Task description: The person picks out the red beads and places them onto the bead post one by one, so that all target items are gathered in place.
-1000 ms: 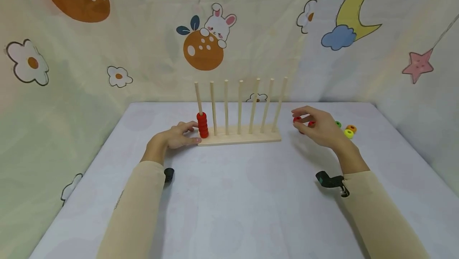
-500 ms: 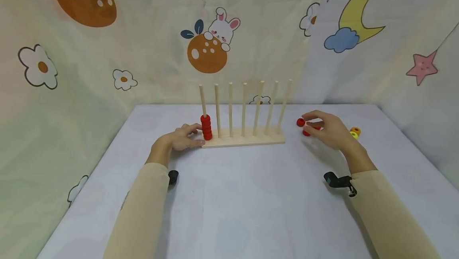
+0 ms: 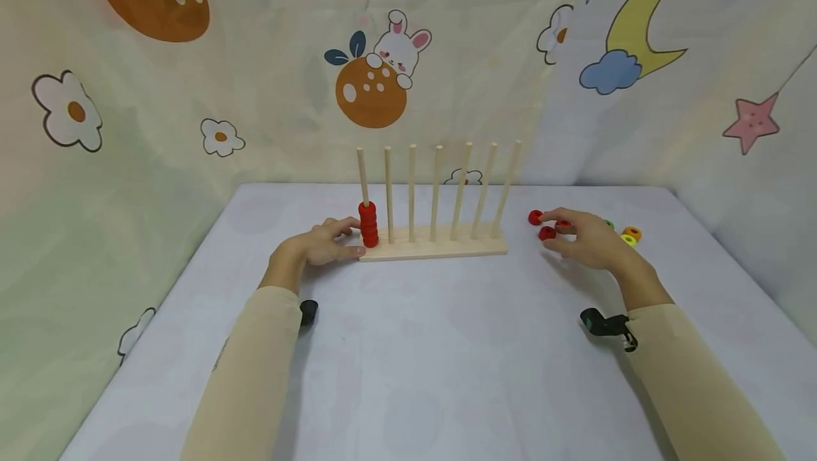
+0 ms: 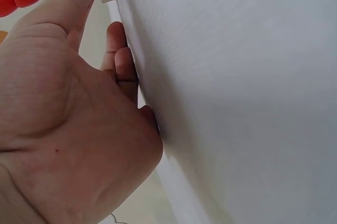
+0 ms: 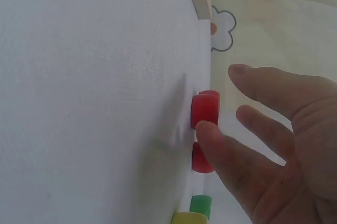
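Note:
A wooden peg rack [image 3: 434, 249] with several upright dowels stands near the back of the table. Red beads [image 3: 368, 224] are stacked on its leftmost dowel. My left hand [image 3: 315, 245] holds the left end of the rack's base, thumb at the front corner and fingers behind. To the right of the rack, my right hand [image 3: 590, 240] hovers low with thumb and fingers spread around loose red beads. One red bead [image 3: 535, 218] lies beyond its fingertips, another red bead [image 5: 205, 109] is close to the thumb, and a third is partly hidden by the fingers.
Behind the right hand lie an orange bead [image 3: 632, 232], a yellow bead [image 3: 628, 240] and a green bead [image 3: 609, 224], partly covered. A printed cloth [image 3: 268, 78] hangs at the table's back edge. The white tablecloth [image 3: 434, 347] extends toward me.
The head view has shifted slightly. My right hand has moved a little right and lower over the red beads, its thumb and fingers spreading wider. My left hand stays on the rack.

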{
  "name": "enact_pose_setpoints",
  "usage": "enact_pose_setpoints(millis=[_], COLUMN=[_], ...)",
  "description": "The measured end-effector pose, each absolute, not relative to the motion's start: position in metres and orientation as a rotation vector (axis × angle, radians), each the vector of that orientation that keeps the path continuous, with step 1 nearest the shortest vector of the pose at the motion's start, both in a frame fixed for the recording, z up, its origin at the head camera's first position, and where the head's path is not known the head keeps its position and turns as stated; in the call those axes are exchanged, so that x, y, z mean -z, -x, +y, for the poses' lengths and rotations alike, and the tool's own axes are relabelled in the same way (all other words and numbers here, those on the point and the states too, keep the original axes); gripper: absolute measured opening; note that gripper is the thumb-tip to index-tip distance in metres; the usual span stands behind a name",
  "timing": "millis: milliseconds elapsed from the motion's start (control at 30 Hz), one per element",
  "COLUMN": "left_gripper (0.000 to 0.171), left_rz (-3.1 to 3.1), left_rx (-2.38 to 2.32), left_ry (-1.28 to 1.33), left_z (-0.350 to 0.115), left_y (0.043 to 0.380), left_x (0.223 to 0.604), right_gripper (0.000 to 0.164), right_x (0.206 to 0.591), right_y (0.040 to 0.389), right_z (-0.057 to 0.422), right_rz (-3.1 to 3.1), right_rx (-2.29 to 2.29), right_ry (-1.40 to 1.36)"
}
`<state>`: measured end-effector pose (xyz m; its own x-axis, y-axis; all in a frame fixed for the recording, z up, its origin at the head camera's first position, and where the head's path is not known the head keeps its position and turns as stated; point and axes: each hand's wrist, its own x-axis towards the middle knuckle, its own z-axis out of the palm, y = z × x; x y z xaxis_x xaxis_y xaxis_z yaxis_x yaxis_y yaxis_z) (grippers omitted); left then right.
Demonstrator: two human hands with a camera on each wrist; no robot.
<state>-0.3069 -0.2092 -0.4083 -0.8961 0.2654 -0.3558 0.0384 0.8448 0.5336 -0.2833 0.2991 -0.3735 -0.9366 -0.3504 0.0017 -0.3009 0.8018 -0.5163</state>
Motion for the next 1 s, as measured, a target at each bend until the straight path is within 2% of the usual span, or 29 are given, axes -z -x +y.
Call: enact_pose_setpoints(millis=[567,1000], left_gripper=[0.07,0.065], left_rz=[2.604,2.613], left_rx=[-0.742,-0.737], left_ry=[-0.225,-0.222], left_z=[-0.203,-0.204], left_y=[0.296,0.298], left_x=[0.399,0.399], right_gripper=[0.034,0.029], right_x=[0.387,0.385], right_y=[0.283,0.28], right_z=[0.297,0.289], right_rz=[2.896,2.971], right_rx=[0.694,0.805], right_ry=[0.477,0.529])
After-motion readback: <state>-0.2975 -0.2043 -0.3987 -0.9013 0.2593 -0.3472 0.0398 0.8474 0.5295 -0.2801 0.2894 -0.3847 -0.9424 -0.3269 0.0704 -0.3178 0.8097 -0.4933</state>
